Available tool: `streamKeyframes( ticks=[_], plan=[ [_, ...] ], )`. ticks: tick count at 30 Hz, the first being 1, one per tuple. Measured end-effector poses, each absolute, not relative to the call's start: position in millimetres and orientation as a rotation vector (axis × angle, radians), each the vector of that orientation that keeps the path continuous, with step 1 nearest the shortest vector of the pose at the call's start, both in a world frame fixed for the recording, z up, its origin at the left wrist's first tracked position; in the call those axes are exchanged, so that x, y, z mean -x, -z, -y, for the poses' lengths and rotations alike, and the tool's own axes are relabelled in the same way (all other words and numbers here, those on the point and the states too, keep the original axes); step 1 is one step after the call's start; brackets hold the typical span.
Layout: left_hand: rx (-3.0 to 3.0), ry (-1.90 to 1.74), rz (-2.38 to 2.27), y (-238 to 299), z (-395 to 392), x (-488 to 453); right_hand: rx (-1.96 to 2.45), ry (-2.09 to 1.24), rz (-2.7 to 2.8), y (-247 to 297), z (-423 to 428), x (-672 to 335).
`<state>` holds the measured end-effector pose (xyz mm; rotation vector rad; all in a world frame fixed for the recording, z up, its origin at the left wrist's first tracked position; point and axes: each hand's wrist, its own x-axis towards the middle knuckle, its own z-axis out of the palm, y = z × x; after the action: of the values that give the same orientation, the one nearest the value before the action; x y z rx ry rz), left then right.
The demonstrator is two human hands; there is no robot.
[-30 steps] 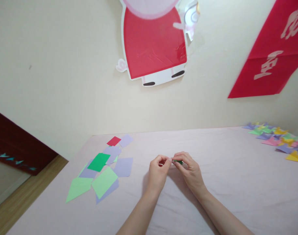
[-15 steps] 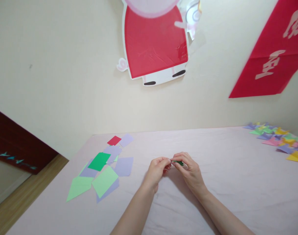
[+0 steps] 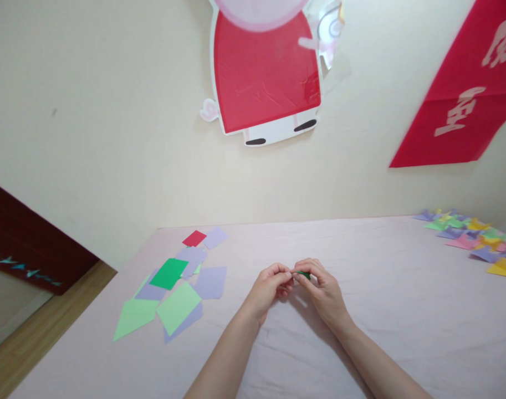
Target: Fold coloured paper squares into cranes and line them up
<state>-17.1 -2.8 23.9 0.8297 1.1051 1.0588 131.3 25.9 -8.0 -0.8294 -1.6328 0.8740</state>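
A small folded piece of dark green paper [image 3: 305,274] is pinched between the fingertips of both hands, just above the pale pink table [image 3: 361,332]. My left hand [image 3: 271,287] is closed on its left end, fingers curled. My right hand [image 3: 322,288] is closed on its right end, thumb and forefinger pressed together. Most of the paper is hidden by the fingers.
Loose flat paper squares [image 3: 173,291] in green, lilac and red lie at the left of the table. A heap of folded coloured paper pieces [image 3: 479,238] sits at the far right edge. Behind the table rises a wall with a cartoon cut-out [image 3: 265,72] and a red banner [image 3: 456,94].
My left hand has sunk a little and turned its fingers in towards the right hand. The green paper stays pinched between both hands.
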Motion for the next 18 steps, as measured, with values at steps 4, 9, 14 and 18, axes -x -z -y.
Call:
streamKeyframes(
  ticks=[4, 9, 14, 18],
  plan=[
    [-0.964, -1.134, -1.162, -19.8, 0.9, 16.4, 0.858, -0.962, 1.587, 8.0, -27.3, -131.4],
    [-1.394, -1.192, -1.385, -17.6, 5.7, 13.4, 0.897, -1.056, 1.525, 11.7, -29.8, -131.6],
    [-1.560, -1.215, -1.477, -19.7, 8.3, 9.7, 0.895, -1.149, 1.456, 13.4, -30.8, -130.1],
    [-1.578, -1.269, -1.497, -19.7, 8.6, 7.8, 0.879, -1.188, 1.467, 11.2, -29.7, -129.6]
  ],
)
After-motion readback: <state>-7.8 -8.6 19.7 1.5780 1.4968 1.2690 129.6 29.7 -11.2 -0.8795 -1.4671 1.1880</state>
